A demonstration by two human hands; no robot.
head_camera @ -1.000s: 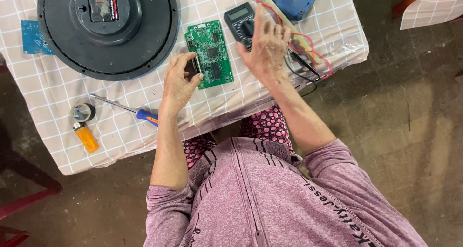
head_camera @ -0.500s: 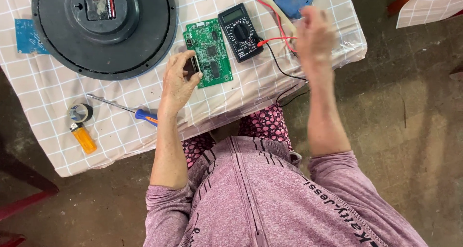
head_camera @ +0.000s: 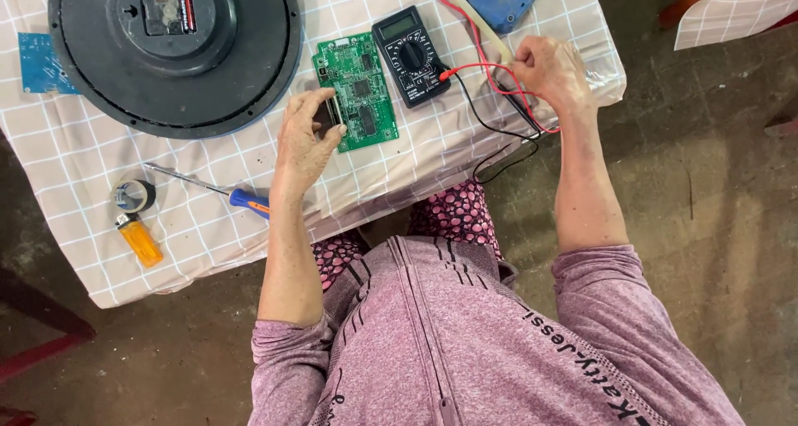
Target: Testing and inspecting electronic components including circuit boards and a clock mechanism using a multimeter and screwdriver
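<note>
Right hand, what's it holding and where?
The right hand grips the red and black test leads partway along their wires, beside the multimeter; whether it holds the probe ends cannot be told.

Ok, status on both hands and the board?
Left hand gripping green board at its edge. Right hand closed on meter leads. Meter beside board. Nothing blocking.

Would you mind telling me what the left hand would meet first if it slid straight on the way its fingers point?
The left hand already rests on the green circuit board, fingers pointing up-right. Going straight on, it would cross the board and probably meet the black multimeter first, though depth is unclear.
</note>
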